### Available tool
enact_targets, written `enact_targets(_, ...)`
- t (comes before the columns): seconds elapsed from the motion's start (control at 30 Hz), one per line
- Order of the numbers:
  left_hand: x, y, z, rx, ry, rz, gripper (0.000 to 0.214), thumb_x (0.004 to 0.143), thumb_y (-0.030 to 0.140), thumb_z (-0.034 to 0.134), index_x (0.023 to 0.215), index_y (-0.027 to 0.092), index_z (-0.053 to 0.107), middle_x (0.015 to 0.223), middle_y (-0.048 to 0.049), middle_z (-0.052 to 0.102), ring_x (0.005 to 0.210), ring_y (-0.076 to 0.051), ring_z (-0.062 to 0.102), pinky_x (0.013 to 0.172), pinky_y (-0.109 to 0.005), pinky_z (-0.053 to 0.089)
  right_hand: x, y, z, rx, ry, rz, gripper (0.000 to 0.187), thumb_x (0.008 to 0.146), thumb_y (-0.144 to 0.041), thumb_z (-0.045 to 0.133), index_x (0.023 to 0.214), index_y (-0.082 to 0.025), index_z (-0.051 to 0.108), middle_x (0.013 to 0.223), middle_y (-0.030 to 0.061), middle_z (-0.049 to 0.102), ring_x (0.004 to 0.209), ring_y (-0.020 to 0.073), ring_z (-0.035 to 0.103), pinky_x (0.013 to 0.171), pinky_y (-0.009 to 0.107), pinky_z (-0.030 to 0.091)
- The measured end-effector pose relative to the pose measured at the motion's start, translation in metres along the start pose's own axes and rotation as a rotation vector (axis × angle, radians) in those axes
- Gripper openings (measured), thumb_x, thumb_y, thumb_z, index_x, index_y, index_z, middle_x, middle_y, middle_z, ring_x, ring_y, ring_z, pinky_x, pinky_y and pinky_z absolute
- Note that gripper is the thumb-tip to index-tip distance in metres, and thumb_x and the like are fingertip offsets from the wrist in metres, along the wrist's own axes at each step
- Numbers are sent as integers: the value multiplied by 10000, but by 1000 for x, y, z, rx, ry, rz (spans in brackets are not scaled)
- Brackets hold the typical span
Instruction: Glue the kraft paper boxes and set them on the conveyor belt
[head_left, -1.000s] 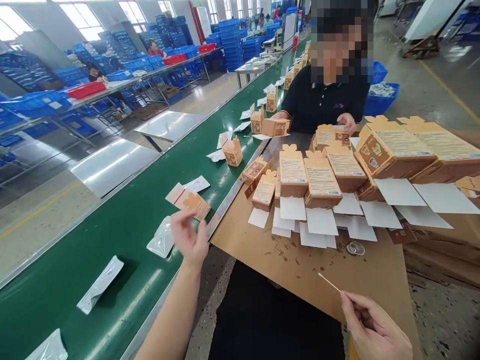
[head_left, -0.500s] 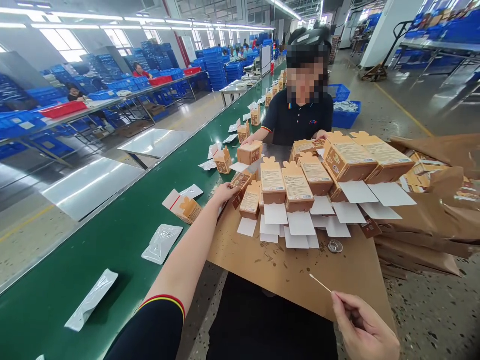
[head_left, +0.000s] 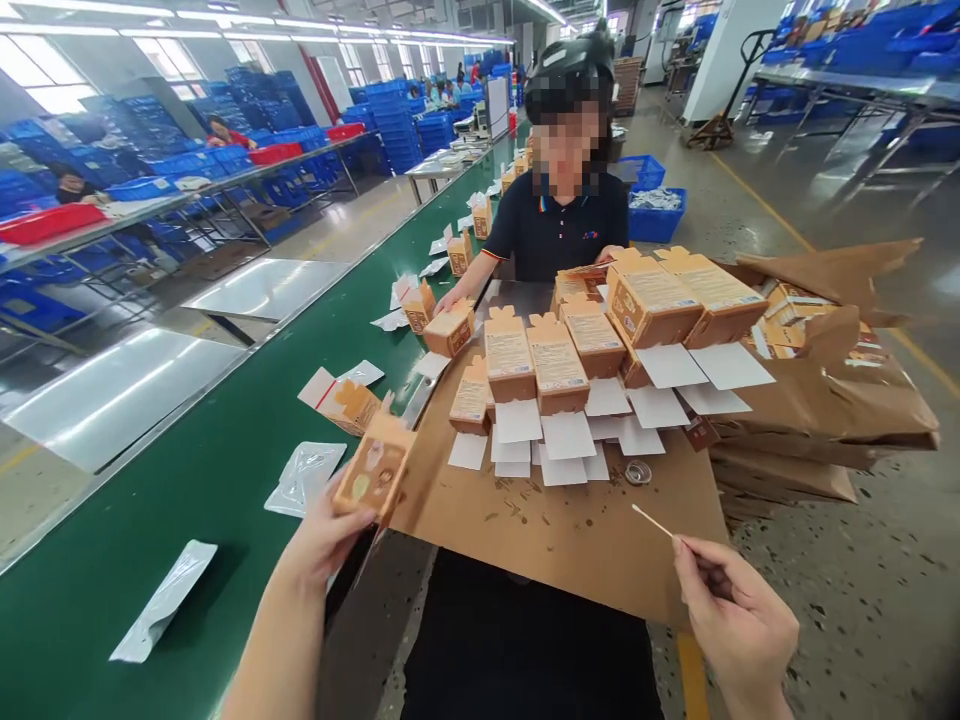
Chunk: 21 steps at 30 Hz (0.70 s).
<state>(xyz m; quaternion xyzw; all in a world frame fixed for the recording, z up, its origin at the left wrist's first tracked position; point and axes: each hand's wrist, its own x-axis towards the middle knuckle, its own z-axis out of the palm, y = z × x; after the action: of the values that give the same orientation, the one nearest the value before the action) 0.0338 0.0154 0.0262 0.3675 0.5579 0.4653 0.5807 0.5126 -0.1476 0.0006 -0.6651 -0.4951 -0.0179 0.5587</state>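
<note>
My left hand (head_left: pixel 326 535) is closed around the lower end of a small brown printed carton (head_left: pixel 376 465), held tilted at the table's left edge beside the green belt. Between thumb and fingertips, my right hand (head_left: pixel 731 605) pinches a cotton swab (head_left: pixel 651 518), its white tip pointing up and left over the brown table board (head_left: pixel 525 540). Beyond the swab lies a small clear round dish (head_left: pixel 637 472). Several brown cartons (head_left: pixel 559 365) are stacked on the board, their white flaps hanging toward me.
The green conveyor belt (head_left: pixel 165 500) runs along the left with silver pouches (head_left: pixel 306 478) and open cartons (head_left: pixel 341 400). Across the table a co-worker (head_left: pixel 559 220) touches another carton (head_left: pixel 450 328). Brown paper sacks (head_left: pixel 817 410) of cartons stand right of the table.
My left hand has drawn the carton back toward me from beside the stack. My right hand still holds the swab. The view has shifted a little to the right.
</note>
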Motion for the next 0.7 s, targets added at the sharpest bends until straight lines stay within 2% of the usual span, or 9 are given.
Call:
enact_targets(0.07, -34, -44, -17, -183, -167, -132, 1221, 539, 535, 1133, 1642, 355, 642, 1528, -179, 799, 1458, -578, 723, 1234, -767, 580, 11, 11, 0, -59, 5, 16, 349, 1083, -492, 803, 876, -217, 857, 709, 49, 794, 531, 158, 663, 555, 280, 593)
enact_targets(0.13, -62, -92, -21, -364, -307, -171, 1132, 601, 652, 1085, 1633, 428, 677, 1633, -139, 755, 1531, -598, 664, 1287, -816, 508, 24, 19, 3, -112, -6, 21, 410, 1092, -543, 756, 856, -221, 850, 693, 51, 783, 535, 165, 658, 571, 288, 592)
enact_targets(0.23, -85, -148, -10, -565, -432, -167, 1018, 649, 698, 1055, 1593, 524, 716, 1684, -55, 728, 1449, -534, 743, 1270, -770, 551, 44, 27, 13, -169, -82, 18, 453, 1085, -591, 714, 839, -233, 837, 679, 47, 768, 541, 177, 659, 594, 303, 593)
enact_targets(0.3, -88, -164, -3, -660, -496, -143, 1112, 601, 730, 1072, 1627, 560, 679, 1651, -52, 750, 1342, -488, 804, 1195, -728, 625, 55, 31, 21, -196, -154, 10, 475, 1082, -619, 687, 823, -241, 816, 668, 46, 757, 541, 185, 658, 587, 309, 580)
enact_targets(0.37, -84, -161, 1, -711, -552, -174, 1224, 577, 845, 1028, 1692, 548, 619, 1616, -85, 770, 1332, -498, 802, 1161, -737, 640, 63, 35, 27, -218, -223, -7, 497, 1085, -635, 657, 802, -248, 790, 663, 47, 749, 546, 192, 661, 581, 310, 564)
enact_targets(0.43, -79, -147, 2, -715, -538, -276, 1132, 723, 951, 865, 1725, 495, 603, 1584, -122, 786, 1386, -532, 773, 1190, -787, 598, 69, 38, 30, -237, -284, -29, 513, 1087, -639, 633, 771, -254, 758, 652, 48, 739, 546, 194, 662, 566, 308, 541)
enact_targets(0.53, -75, -123, 5, -670, -422, -386, 884, 947, 832, 707, 1719, 409, 634, 1580, -160, 785, 1448, -548, 739, 1257, -837, 517, 70, 40, 30, -249, -336, -44, 513, 1091, -633, 618, 766, -258, 748, 660, 55, 740, 557, 202, 664, 552, 312, 523)
enact_targets(0.6, -75, -111, 12, -626, -358, -325, 877, 901, 706, 820, 1701, 386, 654, 1636, -161, 752, 1470, -547, 726, 1297, -838, 480, 67, 40, 27, -261, -297, -35, 494, 1085, -627, 637, 794, -254, 775, 677, 57, 744, 569, 204, 662, 560, 314, 531)
enact_targets(0.7, -72, -94, 35, -488, -252, -192, 969, 699, 565, 1025, 1602, 364, 737, 1588, -154, 785, 1478, -566, 715, 1317, -820, 483, 56, 39, 20, -261, -159, -9, 443, 1059, -602, 711, 836, -238, 829, 690, 56, 751, 584, 201, 668, 604, 320, 571)
